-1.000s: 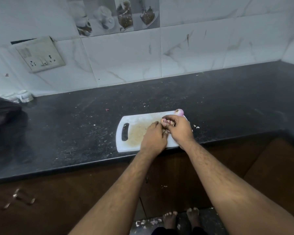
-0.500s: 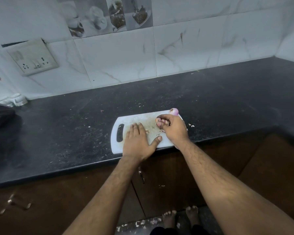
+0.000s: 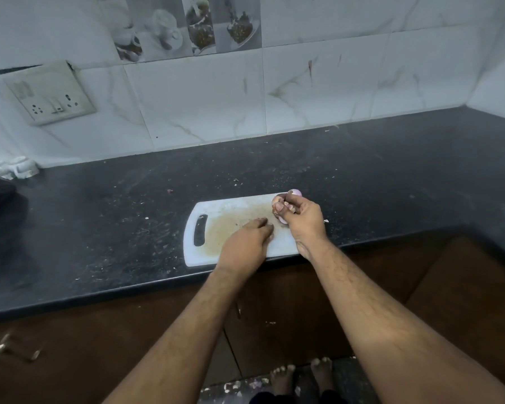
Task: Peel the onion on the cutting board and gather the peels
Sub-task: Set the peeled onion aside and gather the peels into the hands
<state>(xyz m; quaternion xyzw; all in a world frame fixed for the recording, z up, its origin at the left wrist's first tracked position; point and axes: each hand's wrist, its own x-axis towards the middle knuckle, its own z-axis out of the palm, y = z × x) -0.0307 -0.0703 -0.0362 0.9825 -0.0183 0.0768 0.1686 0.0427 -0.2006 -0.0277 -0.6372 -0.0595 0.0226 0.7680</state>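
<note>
Head view, looking down at the white cutting board [image 3: 231, 208] lying near the front edge of the dark table [image 3: 99, 217], its handle slot out at nine o'clock. Right hand [image 3: 299, 218] sits over the board's far right corner, around two o'clock, fingers curled round a bundle of papery peels [image 3: 283, 206]. Pale purple shows just past its knuckles, and that looks like the onion [image 3: 295, 193], mostly hidden, so which way its long axis runs I cannot tell. Left hand [image 3: 247, 243] lies palm down on the board's middle, fingers fairly straight and relaxed, holding nothing, tips aimed toward two o'clock at the right hand. A few loose flecks are scattered on the stained board ahead of those fingers. By my read, the left hand is the nearer one to sweep scraps rightward into the waiting right hand.
</note>
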